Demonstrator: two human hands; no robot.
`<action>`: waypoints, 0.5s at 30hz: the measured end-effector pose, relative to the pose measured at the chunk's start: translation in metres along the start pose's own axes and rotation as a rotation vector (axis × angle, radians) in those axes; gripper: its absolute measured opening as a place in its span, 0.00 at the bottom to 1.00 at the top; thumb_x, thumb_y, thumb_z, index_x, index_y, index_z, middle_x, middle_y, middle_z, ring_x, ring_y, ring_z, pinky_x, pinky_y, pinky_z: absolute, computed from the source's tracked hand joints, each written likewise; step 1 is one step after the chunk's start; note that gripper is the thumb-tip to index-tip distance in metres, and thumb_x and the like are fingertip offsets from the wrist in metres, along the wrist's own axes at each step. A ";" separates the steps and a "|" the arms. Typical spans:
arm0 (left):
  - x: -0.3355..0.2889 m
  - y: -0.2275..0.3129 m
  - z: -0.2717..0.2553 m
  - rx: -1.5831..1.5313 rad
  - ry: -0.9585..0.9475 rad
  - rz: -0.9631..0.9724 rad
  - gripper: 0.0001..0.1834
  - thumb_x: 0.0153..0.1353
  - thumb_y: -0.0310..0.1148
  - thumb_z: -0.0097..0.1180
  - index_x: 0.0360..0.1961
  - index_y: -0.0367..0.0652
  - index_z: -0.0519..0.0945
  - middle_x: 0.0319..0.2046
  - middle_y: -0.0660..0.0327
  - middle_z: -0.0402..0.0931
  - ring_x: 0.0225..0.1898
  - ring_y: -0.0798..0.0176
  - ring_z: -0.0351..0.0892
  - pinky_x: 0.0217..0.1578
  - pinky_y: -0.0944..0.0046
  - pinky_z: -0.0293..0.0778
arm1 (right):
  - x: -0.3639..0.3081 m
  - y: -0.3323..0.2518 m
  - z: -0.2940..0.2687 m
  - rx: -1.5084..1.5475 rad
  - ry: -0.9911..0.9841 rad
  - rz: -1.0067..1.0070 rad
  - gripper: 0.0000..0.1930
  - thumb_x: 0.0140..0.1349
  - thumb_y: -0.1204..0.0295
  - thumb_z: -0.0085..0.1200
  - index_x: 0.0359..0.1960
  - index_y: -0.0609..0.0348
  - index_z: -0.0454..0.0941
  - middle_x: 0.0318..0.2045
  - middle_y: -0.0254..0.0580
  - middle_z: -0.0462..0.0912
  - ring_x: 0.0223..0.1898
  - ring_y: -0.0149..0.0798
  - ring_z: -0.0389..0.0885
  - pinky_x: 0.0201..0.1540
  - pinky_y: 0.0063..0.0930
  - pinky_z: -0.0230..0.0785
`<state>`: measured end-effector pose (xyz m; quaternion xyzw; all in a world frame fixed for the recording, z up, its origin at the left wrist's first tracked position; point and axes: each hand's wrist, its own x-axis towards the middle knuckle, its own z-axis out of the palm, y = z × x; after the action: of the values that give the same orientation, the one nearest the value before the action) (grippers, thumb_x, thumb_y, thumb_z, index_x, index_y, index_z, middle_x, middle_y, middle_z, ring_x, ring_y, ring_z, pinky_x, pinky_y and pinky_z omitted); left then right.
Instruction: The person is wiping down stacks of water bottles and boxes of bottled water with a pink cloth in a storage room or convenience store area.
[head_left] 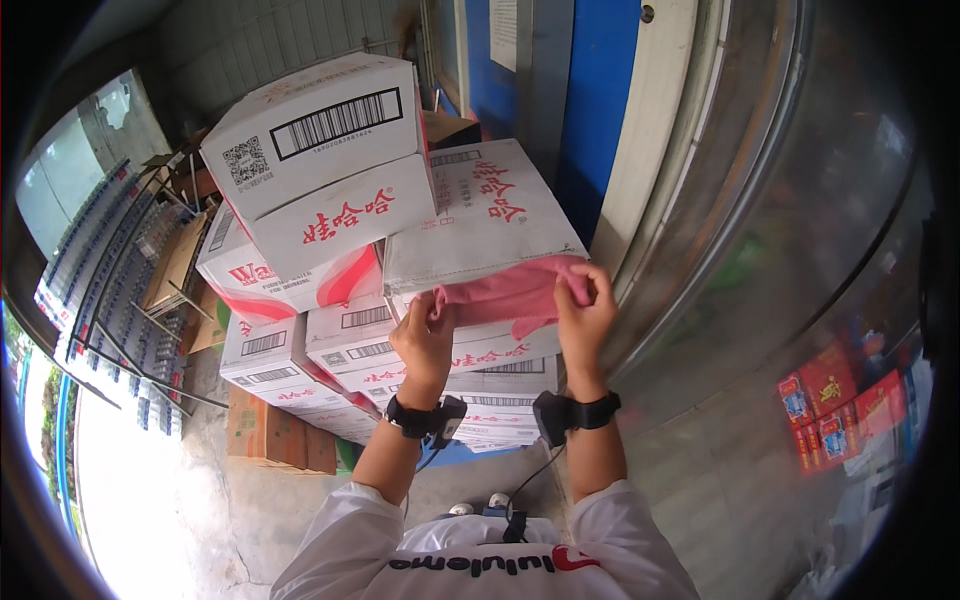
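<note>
A pink cloth (500, 297) is stretched between my two hands, along the front upper edge of a white carton (480, 225). My left hand (424, 338) grips its left end with bent fingers. On the other side my right hand (586, 310) pinches the right end, and a short corner of cloth hangs down beside it. The carton's top has red lettering and looks greyish and dusty. Whether the cloth touches the carton cannot be told for sure. Each wrist wears a black strap with a small dark device.
More white cartons (335, 225) are stacked to the left and below, one tilted on top. Brown cartons (275, 432) stand at lower left. A blue door (605, 110) lies behind, and a glazed panel (740, 330) runs along the right. Packs of bottles (120, 290) fill the far left.
</note>
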<state>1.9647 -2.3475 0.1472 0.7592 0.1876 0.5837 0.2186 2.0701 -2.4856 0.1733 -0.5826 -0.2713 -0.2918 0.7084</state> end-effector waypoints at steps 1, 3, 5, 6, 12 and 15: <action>-0.010 -0.004 -0.003 -0.008 -0.004 -0.005 0.07 0.43 0.27 0.59 0.23 0.43 0.72 0.13 0.60 0.69 0.14 0.58 0.70 0.15 0.65 0.64 | -0.016 0.006 -0.004 -0.086 -0.030 0.008 0.08 0.44 0.85 0.51 0.26 0.60 0.69 0.21 0.33 0.64 0.21 0.28 0.60 0.25 0.19 0.56; -0.041 -0.020 -0.002 0.089 -0.116 -0.042 0.08 0.41 0.27 0.59 0.22 0.46 0.71 0.13 0.62 0.69 0.14 0.59 0.71 0.15 0.66 0.64 | -0.052 0.032 -0.011 -0.170 -0.015 -0.012 0.10 0.41 0.87 0.48 0.22 0.58 0.66 0.18 0.29 0.59 0.18 0.25 0.54 0.21 0.18 0.50; -0.076 -0.038 -0.007 0.080 -0.223 -0.104 0.08 0.40 0.26 0.58 0.22 0.48 0.72 0.13 0.63 0.69 0.14 0.59 0.71 0.15 0.66 0.64 | -0.096 0.058 -0.021 -0.221 -0.007 0.046 0.10 0.40 0.87 0.49 0.22 0.59 0.65 0.19 0.32 0.61 0.19 0.27 0.56 0.22 0.20 0.53; -0.091 -0.048 -0.006 0.131 -0.263 -0.100 0.07 0.39 0.26 0.56 0.22 0.49 0.73 0.12 0.63 0.69 0.14 0.60 0.71 0.15 0.65 0.65 | -0.114 0.064 -0.025 -0.236 -0.022 0.142 0.09 0.41 0.86 0.50 0.22 0.60 0.66 0.20 0.32 0.63 0.20 0.27 0.59 0.25 0.20 0.56; -0.074 -0.051 -0.015 0.091 -0.203 -0.148 0.05 0.42 0.28 0.59 0.24 0.46 0.76 0.11 0.59 0.69 0.13 0.61 0.71 0.16 0.67 0.65 | -0.090 0.040 -0.013 -0.187 -0.028 0.158 0.07 0.44 0.82 0.53 0.26 0.61 0.69 0.22 0.31 0.66 0.23 0.25 0.62 0.28 0.18 0.58; -0.032 -0.037 -0.013 0.011 -0.053 -0.222 0.08 0.43 0.29 0.61 0.26 0.40 0.77 0.13 0.58 0.72 0.15 0.70 0.71 0.18 0.71 0.65 | -0.047 0.017 0.003 -0.145 -0.061 0.083 0.10 0.42 0.84 0.51 0.29 0.60 0.69 0.27 0.39 0.70 0.28 0.37 0.70 0.33 0.24 0.63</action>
<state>1.9434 -2.3321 0.1038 0.7500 0.2681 0.5347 0.2825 2.0504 -2.4753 0.1286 -0.6519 -0.2467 -0.2631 0.6670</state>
